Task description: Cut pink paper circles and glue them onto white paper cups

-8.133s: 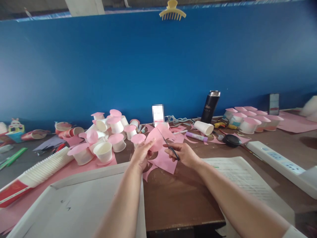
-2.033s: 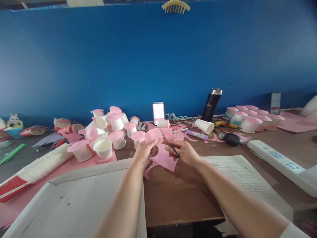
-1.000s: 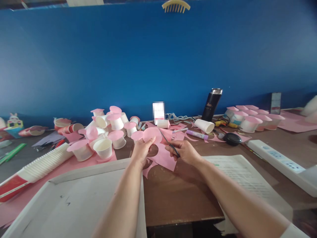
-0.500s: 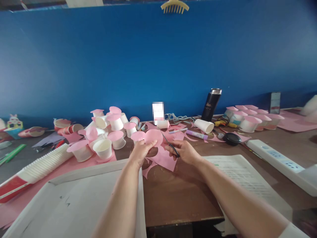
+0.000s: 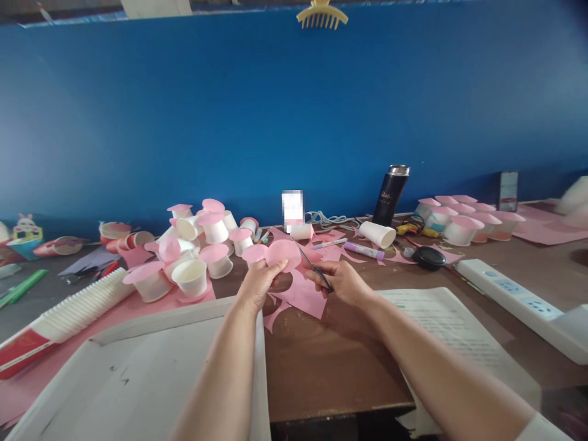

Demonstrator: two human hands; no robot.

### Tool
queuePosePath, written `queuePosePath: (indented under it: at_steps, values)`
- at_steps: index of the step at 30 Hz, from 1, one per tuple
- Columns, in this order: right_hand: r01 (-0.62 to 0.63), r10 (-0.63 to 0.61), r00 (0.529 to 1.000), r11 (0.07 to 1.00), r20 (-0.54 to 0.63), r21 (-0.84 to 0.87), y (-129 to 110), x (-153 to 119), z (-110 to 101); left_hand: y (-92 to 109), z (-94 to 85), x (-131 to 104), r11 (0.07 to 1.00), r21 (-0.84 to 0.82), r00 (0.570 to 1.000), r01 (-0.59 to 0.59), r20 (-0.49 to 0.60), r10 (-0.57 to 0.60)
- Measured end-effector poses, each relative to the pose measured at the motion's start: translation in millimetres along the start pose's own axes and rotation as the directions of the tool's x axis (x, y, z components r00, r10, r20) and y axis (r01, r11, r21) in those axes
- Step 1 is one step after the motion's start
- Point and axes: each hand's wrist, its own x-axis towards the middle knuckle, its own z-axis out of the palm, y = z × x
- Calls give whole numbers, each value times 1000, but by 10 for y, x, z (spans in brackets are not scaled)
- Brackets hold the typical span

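My left hand point(image 5: 260, 282) pinches a round piece of pink paper point(image 5: 283, 254) by its lower edge, thumb on top. In my right hand point(image 5: 342, 282) is a pair of dark-handled scissors point(image 5: 318, 271), its blades pointing up and left to the right edge of the pink round. Beneath both hands lies a pink paper sheet point(image 5: 309, 297) with curved cuts. To the left stand several white paper cups point(image 5: 189, 278), many with pink discs on their ends. A purple glue stick point(image 5: 364, 250) and a pen point(image 5: 329, 243) rest just beyond my right hand.
A long stack of paper cups point(image 5: 87, 300) lies at left beside a white board-like sheet point(image 5: 179, 367). On the right are a printed paper point(image 5: 441, 324), a power strip point(image 5: 519, 294), a round black lid point(image 5: 429, 258) and a black flask point(image 5: 390, 196). More pink-topped cups point(image 5: 462, 233) stand behind.
The whole view has shifted very slightly. Both hands keep nearly the same place, with the pink round and the scissors still held.
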Motion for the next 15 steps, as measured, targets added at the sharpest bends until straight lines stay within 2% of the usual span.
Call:
queuePosePath:
  at_steps: [5,10,15]
  values:
    - [-8,8,1000,1000,-4,5,-42,-17,-3,-48,-24,42,1000,-6,1000,-4,-13,4]
    - [-45,46,999,998,-22,33,-84,-30,8,-118,-58,96,1000,-3,996,-8,-84,8]
    - [-65,66,998,997,-25,44,-89,-34,7,-85,-47,91,998,-57,994,5,-106,-11]
